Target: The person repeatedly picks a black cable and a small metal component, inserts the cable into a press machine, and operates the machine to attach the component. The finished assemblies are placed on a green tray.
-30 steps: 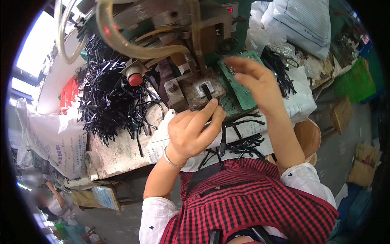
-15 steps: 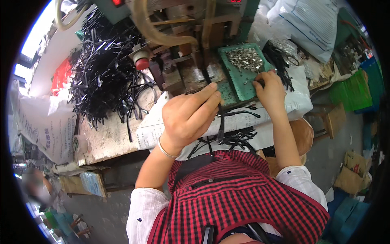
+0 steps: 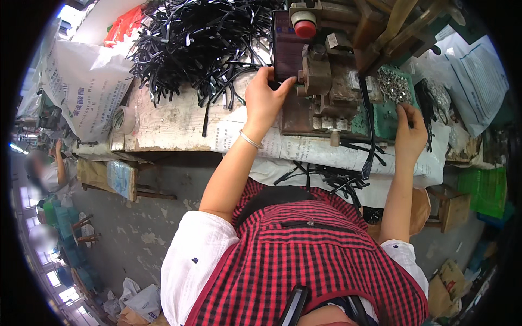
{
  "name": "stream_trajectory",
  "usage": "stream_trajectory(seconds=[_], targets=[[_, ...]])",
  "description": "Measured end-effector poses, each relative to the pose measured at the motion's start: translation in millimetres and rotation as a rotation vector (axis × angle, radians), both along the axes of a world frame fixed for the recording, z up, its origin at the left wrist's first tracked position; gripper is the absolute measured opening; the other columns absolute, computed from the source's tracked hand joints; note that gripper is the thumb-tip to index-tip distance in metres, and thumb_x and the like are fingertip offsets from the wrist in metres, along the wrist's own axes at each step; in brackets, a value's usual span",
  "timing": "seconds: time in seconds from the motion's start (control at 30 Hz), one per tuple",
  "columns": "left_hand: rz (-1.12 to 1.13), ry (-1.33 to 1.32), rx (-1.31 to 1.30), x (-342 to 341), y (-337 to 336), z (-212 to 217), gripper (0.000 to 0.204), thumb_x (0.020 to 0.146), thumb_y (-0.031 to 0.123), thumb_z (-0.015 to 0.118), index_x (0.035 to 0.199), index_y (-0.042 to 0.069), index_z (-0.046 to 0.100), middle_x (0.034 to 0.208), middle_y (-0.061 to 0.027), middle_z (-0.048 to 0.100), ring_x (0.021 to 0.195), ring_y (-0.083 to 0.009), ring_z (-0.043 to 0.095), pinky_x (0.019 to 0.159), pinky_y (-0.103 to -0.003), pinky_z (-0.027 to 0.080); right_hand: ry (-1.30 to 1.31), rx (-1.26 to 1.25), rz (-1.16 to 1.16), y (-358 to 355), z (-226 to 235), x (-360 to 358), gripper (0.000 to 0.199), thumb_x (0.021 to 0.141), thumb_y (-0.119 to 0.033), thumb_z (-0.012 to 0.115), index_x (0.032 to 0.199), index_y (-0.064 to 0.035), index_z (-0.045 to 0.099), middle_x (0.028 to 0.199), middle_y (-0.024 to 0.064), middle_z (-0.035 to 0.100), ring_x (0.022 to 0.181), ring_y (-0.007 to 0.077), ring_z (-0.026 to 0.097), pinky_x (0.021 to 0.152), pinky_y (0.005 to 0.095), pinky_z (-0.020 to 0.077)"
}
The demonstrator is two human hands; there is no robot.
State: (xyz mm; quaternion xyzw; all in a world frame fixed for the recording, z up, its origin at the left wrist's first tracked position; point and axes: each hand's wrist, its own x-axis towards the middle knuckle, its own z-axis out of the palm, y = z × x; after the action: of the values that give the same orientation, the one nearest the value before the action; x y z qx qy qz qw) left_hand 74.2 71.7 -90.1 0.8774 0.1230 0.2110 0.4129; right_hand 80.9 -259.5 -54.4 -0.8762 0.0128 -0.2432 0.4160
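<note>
My left hand (image 3: pixel 265 103), with a bracelet at the wrist, has its thumb and fingers at the lower left corner of an upright, dark-screened phone (image 3: pixel 291 49) and appears to grip it. A black eyeglass temple (image 3: pixel 370 127) stands in the press (image 3: pixel 331 81), its ridged tip hanging toward me, with neither hand on it. Over the near part of the green tray (image 3: pixel 387 117), my right hand (image 3: pixel 411 133) has its fingertips pinched together. Whatever lies between them is too small or hidden. Small shiny metal parts (image 3: pixel 394 84) are heaped farther back in the tray.
A big pile of black temples (image 3: pixel 201 41) covers the table's back left. More temples (image 3: pixel 337 179) lie on white sheeting at my lap. A red push button (image 3: pixel 305 29) sits above the phone. A tape roll (image 3: pixel 125 119) and white sacks (image 3: pixel 87 81) are left.
My left hand has left the temple and moved left to the phone, while the temple stays in the press. My right hand remains at the tray. The whole view has shifted.
</note>
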Motion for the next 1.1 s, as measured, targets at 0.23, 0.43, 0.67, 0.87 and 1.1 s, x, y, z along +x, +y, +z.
stream_trajectory(seconds=[0.23,0.43,0.67,0.87,1.1], targets=[[0.110,-0.384,0.162,-10,18,23,0.048,0.080,0.030,0.089,0.114,0.003,0.068,0.103,-0.0105,0.072,0.094,-0.0280,0.069,0.081,-0.037,0.055,-0.009,-0.008,0.030,-28,-13,-8,0.017,0.095,-0.011,0.073,0.110,-0.0019,0.075,0.099,0.0061,0.076,0.089,0.0140,0.068,0.087,0.0285,0.0516],[0.172,-0.313,0.300,-39,122,40,0.004,0.087,0.009,0.077,0.089,0.005,0.075,0.090,-0.0078,0.072,0.081,-0.0250,0.069,0.070,-0.033,0.052,-0.001,-0.060,-0.160,-67,-12,-64,0.013,0.097,-0.006,0.069,0.106,-0.0001,0.075,0.107,0.0086,0.076,0.098,0.0176,0.069,0.091,0.0302,0.0522],[0.170,0.063,0.643,-15,103,17,0.021,0.081,0.023,0.082,0.088,0.008,0.068,0.094,-0.0090,0.063,0.084,-0.0333,0.066,0.072,-0.043,0.054,-0.192,0.127,0.296,33,65,-37,0.014,0.090,0.002,0.070,0.103,-0.0002,0.075,0.101,0.0096,0.075,0.095,0.0219,0.070,0.088,0.0314,0.0523],[0.231,0.266,0.665,-11,118,14,0.016,0.082,0.022,0.079,0.094,0.012,0.075,0.095,-0.0087,0.066,0.090,-0.0321,0.069,0.074,-0.046,0.056,-0.186,0.427,0.337,82,68,18,0.035,0.088,-0.001,0.073,0.122,-0.0013,0.063,0.102,0.0078,0.072,0.097,0.0166,0.069,0.088,0.0291,0.0523],[0.143,-0.194,-0.072,-37,93,53,0.016,0.103,0.013,0.064,0.114,0.004,0.072,0.092,-0.0016,0.072,0.073,-0.0050,0.061,0.061,-0.023,0.046,-0.134,0.718,0.342,105,63,-4,0.037,0.089,0.001,0.074,0.123,0.0009,0.060,0.103,0.0084,0.073,0.100,0.0139,0.068,0.090,0.0283,0.0513]])
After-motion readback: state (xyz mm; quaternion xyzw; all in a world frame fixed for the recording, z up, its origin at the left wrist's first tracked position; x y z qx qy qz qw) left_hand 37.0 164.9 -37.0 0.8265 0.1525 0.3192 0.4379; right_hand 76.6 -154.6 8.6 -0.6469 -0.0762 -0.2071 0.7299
